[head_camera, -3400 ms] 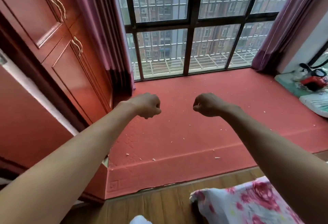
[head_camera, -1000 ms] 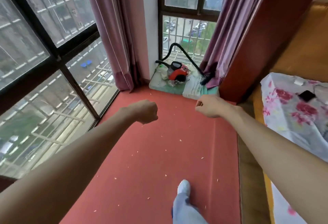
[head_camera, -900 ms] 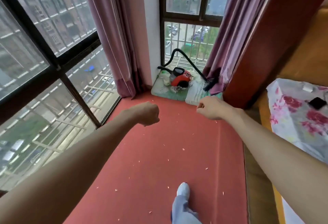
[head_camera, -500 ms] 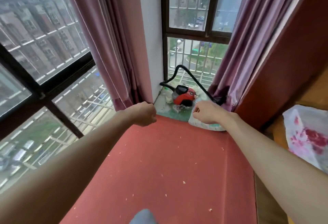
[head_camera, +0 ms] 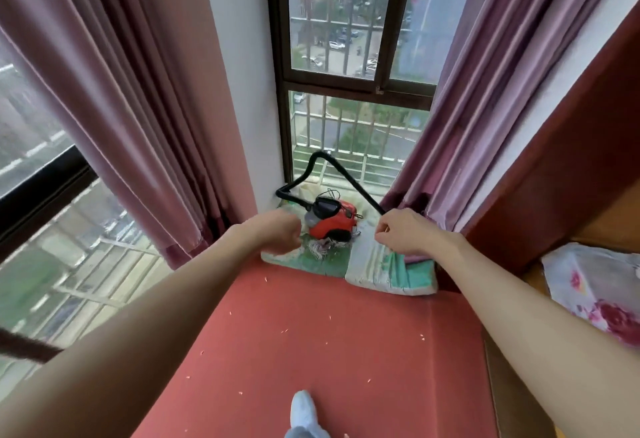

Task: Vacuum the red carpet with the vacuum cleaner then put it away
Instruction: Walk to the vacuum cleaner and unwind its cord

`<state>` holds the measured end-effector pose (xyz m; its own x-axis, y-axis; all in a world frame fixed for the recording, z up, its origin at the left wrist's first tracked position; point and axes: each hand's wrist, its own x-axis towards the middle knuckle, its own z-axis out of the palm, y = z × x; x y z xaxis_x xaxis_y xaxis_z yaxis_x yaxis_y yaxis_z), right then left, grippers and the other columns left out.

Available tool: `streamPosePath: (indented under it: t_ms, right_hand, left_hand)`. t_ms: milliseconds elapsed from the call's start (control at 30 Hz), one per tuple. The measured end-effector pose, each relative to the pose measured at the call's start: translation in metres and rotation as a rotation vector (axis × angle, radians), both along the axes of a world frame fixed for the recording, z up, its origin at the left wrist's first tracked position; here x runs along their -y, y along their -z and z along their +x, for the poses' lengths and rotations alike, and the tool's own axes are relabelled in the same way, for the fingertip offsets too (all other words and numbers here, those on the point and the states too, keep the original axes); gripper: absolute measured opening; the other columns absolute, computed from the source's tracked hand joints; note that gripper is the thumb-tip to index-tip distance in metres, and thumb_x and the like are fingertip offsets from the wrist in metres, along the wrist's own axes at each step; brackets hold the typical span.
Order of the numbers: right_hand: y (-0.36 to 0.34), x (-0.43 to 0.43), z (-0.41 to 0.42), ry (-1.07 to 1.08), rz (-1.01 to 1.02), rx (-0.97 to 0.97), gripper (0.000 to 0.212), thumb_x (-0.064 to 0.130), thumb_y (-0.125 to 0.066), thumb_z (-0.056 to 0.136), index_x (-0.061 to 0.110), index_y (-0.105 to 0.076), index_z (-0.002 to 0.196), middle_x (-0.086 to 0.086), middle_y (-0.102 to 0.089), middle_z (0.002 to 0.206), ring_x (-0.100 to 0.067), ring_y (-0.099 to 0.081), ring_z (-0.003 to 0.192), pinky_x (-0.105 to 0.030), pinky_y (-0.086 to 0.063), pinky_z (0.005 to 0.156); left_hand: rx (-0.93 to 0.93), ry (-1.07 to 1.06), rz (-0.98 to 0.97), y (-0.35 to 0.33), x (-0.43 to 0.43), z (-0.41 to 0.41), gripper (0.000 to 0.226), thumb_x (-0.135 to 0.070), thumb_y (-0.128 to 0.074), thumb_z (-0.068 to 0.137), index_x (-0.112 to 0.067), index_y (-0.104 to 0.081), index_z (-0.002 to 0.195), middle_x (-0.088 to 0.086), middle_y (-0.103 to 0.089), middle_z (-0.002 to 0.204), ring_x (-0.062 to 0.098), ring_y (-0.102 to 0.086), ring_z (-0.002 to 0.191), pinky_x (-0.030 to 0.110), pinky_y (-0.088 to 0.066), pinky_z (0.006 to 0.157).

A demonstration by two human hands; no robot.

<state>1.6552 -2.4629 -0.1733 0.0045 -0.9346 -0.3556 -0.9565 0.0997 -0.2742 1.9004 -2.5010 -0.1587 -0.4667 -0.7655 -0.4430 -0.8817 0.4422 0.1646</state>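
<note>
So the red canister vacuum (head_camera: pixel 331 222) sits in the far corner on a green cushion (head_camera: pixel 311 262), just past both hands. Left hand (head_camera: pixel 277 237) is curled into an empty fist right beside its left flank. Right hand (head_camera: pixel 403 231) is loosely closed too, holding nothing as far as I can see, near where the black hose (head_camera: pixel 349 177) comes down. Red carpet (head_camera: pixel 311 351) is still littered with crumbs. I'd guess the right goes for the hose.

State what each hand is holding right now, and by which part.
Nothing. The left hand and right hand are loosely curled and empty, short of the red vacuum cleaner and its black hose.
</note>
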Motion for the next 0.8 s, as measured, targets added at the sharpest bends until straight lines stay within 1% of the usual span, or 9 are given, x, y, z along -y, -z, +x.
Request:
streamPosePath:
  t_ms: [67,100,200,267,400,467,567,700,800]
  right_hand:
    - [-0.001,0.039,-0.005,0.029,-0.006,-0.007,0.025,0.017,-0.051,0.086,0.006,-0.056,0.065,-0.011,-0.061,0.068,-0.028,-0.054,0.060,-0.036,-0.044,0.057]
    - [-0.002,0.058,-0.008,0.042,-0.014,-0.002,0.025,0.018,-0.052,0.088,0.008,-0.058,0.066,-0.007,-0.063,0.069,-0.027,-0.059,0.062,-0.036,-0.046,0.059]
    - [-0.005,0.107,-0.014,0.054,0.002,0.005,0.027,0.024,-0.053,0.090,0.003,-0.070,0.088,-0.012,-0.073,0.085,-0.030,-0.069,0.082,-0.041,-0.054,0.070]
    - [-0.001,0.137,-0.021,0.060,0.020,-0.006,0.027,0.025,-0.052,0.089,0.005,-0.071,0.087,-0.011,-0.073,0.085,-0.030,-0.070,0.082,-0.043,-0.055,0.072]
    - [0.013,0.195,-0.037,0.059,0.027,-0.016,0.026,0.025,-0.051,0.087,0.009,-0.070,0.082,-0.008,-0.071,0.084,-0.029,-0.068,0.082,-0.043,-0.057,0.074]
    - [0.022,0.225,-0.046,0.074,0.056,-0.012,0.027,0.026,-0.051,0.088,0.008,-0.071,0.090,-0.008,-0.071,0.090,-0.028,-0.067,0.085,-0.043,-0.056,0.079]
    - [0.037,0.277,-0.061,0.079,0.080,0.029,0.031,0.024,-0.051,0.089,0.003,-0.071,0.098,-0.013,-0.072,0.095,-0.032,-0.068,0.090,-0.046,-0.056,0.081]
    - [0.054,0.351,-0.078,0.045,0.110,0.059,0.032,0.022,-0.051,0.092,0.000,-0.072,0.101,-0.015,-0.073,0.100,-0.034,-0.068,0.095,-0.046,-0.057,0.083]
    - [0.061,0.407,-0.090,0.020,0.121,0.047,0.030,0.020,-0.051,0.091,0.001,-0.072,0.099,-0.016,-0.072,0.097,-0.034,-0.068,0.094,-0.044,-0.056,0.081]
  left_hand:
    - [-0.020,0.012,0.013,-0.001,0.045,-0.009,0.031,-0.020,-0.051,0.096,0.003,-0.072,0.095,0.000,-0.062,0.062,0.019,-0.061,0.067,0.028,-0.048,0.060]
    - [-0.027,0.022,0.010,-0.001,0.065,-0.013,0.030,-0.020,-0.051,0.096,0.002,-0.071,0.094,0.002,-0.063,0.063,0.019,-0.060,0.066,0.026,-0.045,0.057]
    - [-0.059,0.044,0.030,0.001,0.119,-0.025,0.029,-0.021,-0.051,0.098,0.001,-0.070,0.100,0.009,-0.070,0.081,0.022,-0.061,0.074,0.037,-0.053,0.071]
    - [-0.054,0.072,0.031,0.007,0.152,-0.034,0.030,-0.023,-0.052,0.099,0.000,-0.070,0.101,0.011,-0.071,0.084,0.022,-0.061,0.074,0.038,-0.054,0.074]
    - [-0.038,0.105,0.054,0.022,0.212,-0.051,0.032,-0.023,-0.052,0.099,0.002,-0.072,0.101,0.006,-0.067,0.079,0.021,-0.059,0.069,0.032,-0.049,0.067]
    - [-0.029,0.101,0.061,0.030,0.244,-0.057,0.032,-0.025,-0.054,0.098,0.001,-0.072,0.099,0.010,-0.073,0.086,0.026,-0.068,0.078,0.036,-0.054,0.074]
    - [-0.010,0.067,0.070,0.041,0.295,-0.065,0.030,-0.025,-0.053,0.098,0.000,-0.070,0.098,0.014,-0.074,0.093,0.029,-0.069,0.090,0.040,-0.055,0.080]
    - [0.021,0.040,0.090,0.047,0.364,-0.080,0.033,-0.024,-0.052,0.099,0.004,-0.069,0.098,0.017,-0.073,0.094,0.024,-0.062,0.073,0.037,-0.054,0.075]
    - [0.016,0.018,0.108,0.046,0.414,-0.092,0.032,-0.023,-0.050,0.099,0.003,-0.069,0.101,0.016,-0.074,0.094,0.024,-0.066,0.076,0.038,-0.056,0.079]
